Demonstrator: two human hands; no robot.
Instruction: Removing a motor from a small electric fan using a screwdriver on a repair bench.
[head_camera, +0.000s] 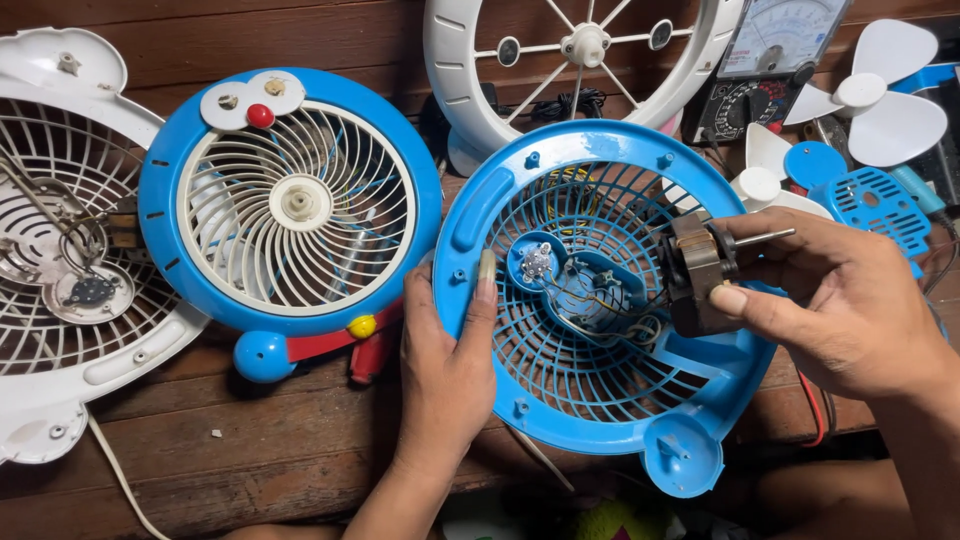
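Note:
A blue round fan housing (560, 410) with a grille lies open-side up on the wooden bench. My left hand (447, 370) grips its left rim, thumb on the edge. My right hand (835, 300) holds a small brown fan motor (697, 272) with a metal shaft over the housing's right side. Thin wires run from the motor to a blue mount (575, 280) at the housing's centre.
A blue and white fan front with red and yellow knobs (290, 205) lies to the left. A white fan shell (60, 250) sits far left, a white grille (580, 60) behind. A multimeter (770, 60), white fan blades (880, 100) and a blue part (870, 205) lie at the right.

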